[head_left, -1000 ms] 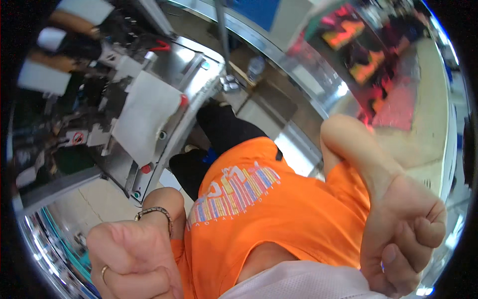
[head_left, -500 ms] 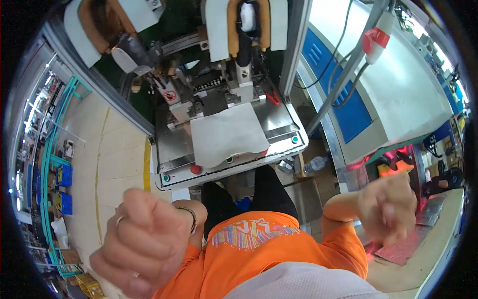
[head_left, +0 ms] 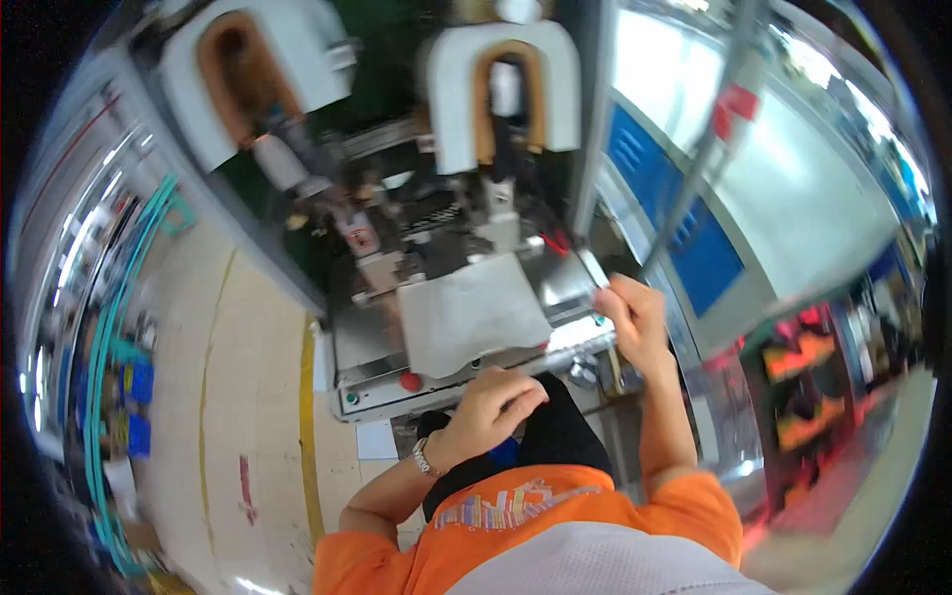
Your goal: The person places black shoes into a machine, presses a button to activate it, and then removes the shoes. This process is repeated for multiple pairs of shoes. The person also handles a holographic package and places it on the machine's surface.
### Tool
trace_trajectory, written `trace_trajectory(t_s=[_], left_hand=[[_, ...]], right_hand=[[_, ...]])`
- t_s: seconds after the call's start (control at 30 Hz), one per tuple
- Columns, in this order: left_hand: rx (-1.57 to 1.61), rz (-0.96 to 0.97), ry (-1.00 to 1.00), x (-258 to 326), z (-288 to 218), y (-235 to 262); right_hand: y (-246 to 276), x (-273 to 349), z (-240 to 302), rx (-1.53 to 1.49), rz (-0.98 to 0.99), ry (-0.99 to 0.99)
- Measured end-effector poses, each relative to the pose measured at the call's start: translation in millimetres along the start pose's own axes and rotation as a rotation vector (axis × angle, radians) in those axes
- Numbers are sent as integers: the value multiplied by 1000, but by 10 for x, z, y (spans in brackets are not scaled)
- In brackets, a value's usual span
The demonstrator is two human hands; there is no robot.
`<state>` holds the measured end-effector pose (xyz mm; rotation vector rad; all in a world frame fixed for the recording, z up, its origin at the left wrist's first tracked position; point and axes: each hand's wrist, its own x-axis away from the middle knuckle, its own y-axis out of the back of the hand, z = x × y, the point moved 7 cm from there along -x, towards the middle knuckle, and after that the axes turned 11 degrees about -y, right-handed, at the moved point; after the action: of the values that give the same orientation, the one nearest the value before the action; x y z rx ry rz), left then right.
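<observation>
My left hand point(head_left: 491, 409) hovers over my lap, just in front of the machine table's near edge. Its fingers are curled together with the thumb against them, and nothing shows in them. At the table's right front corner is my right hand point(head_left: 638, 315), closed in a loose fist beside a green button point(head_left: 599, 320); whether it touches the button I cannot tell. An off-white sheet point(head_left: 471, 312) with a wavy front edge lies on the metal machine table point(head_left: 365, 342), apart from both hands. A red button point(head_left: 410, 381) and another green button point(head_left: 352, 399) sit along the front rim.
Behind the sheet stand metal clamps point(head_left: 377, 270) and two white U-shaped pads with brown inner rims point(head_left: 245, 59). A grey frame post point(head_left: 598, 129) rises at the right. Beyond it is a white and blue cabinet point(head_left: 714, 258); shelves with orange items point(head_left: 801, 357) stand farther right.
Both hands have moved from near my shoulders forward to the machine's front edge, the left one also to the right. The view has shifted slightly; the sheet stays on the table.
</observation>
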<state>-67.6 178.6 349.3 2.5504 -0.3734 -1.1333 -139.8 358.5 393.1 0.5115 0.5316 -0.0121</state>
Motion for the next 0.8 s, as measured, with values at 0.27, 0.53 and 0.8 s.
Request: trace_trajectory(t_s=[0.27, 0.53, 0.8], left_hand=[[97, 18, 226, 213, 625, -492], [95, 208, 65, 151, 645, -880], [190, 63, 490, 354, 1022, -612]], right_hand=[[-95, 232, -812, 40, 5, -127], [132, 721, -1296, 86, -123, -219], [152, 569, -1376, 39, -172, -360]])
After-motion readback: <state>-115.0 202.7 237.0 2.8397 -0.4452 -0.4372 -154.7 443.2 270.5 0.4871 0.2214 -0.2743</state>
